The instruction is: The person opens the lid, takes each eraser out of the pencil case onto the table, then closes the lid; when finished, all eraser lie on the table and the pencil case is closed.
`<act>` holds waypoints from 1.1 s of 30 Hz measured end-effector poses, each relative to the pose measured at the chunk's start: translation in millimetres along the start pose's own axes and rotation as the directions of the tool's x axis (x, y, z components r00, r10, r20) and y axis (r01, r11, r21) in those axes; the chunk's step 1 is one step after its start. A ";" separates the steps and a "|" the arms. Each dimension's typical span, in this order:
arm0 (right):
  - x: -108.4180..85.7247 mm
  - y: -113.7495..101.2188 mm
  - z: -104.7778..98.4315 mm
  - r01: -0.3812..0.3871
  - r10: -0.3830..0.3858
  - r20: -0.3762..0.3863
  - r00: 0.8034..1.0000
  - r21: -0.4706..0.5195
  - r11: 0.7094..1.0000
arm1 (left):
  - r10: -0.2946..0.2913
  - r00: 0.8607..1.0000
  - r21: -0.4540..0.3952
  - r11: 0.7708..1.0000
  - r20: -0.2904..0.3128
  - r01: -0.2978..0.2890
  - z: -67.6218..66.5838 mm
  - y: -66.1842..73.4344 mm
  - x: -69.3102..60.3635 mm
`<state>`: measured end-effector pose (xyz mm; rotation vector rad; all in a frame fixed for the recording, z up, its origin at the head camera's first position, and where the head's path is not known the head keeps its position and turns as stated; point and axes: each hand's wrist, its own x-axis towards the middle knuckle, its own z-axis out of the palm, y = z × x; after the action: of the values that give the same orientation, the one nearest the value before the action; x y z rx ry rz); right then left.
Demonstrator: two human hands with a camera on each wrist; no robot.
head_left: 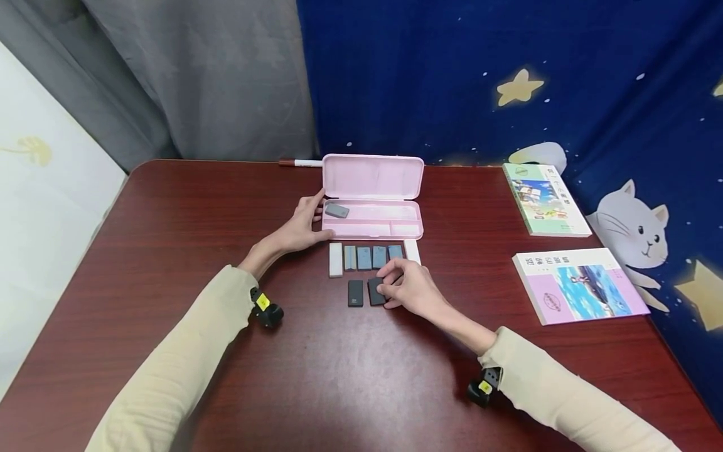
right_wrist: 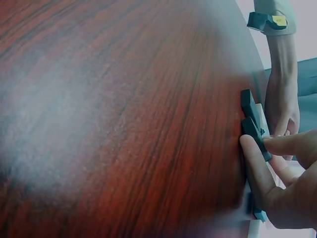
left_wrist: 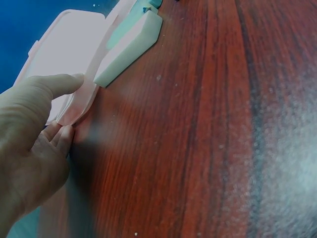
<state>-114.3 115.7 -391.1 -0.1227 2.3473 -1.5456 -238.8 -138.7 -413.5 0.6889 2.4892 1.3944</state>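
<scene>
A pink pencil case lies open, its lid tipped back. One grey eraser is inside at the left. My left hand holds the case's left end, thumb at the near corner and fingers along the side. With thumb and fingers, my right hand pinches a black eraser, partly hidden in the head view. Another black eraser lies to its left. Behind them runs a row of several blue erasers, between a white eraser and a second white block.
Two books lie at the right, a green-edged one behind a pink and white one. A white and brown marker rests at the back edge, left of the lid. Curtains hang behind the table.
</scene>
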 end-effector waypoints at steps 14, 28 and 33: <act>-2.4 -0.3 4.2 -0.019 0.019 -0.035 0.999 0.004 1.000 | -0.008 1.000 0.017 1.000 0.003 0.007 1.1 -1.4 0.4; -3.9 1.0 8.0 -0.009 0.007 -0.066 0.998 -0.038 0.999 | 0.005 1.000 0.004 1.000 -0.005 -0.005 2.4 -2.2 0.8; -3.4 0.7 9.0 0.005 -0.010 -0.067 0.998 -0.078 0.997 | 0.008 1.000 -0.001 1.000 -0.014 -0.008 2.4 -2.3 0.5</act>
<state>-108.2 108.9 -394.3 -0.0999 2.4627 -1.4840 -238.9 -137.7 -416.6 0.6921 2.4988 1.4081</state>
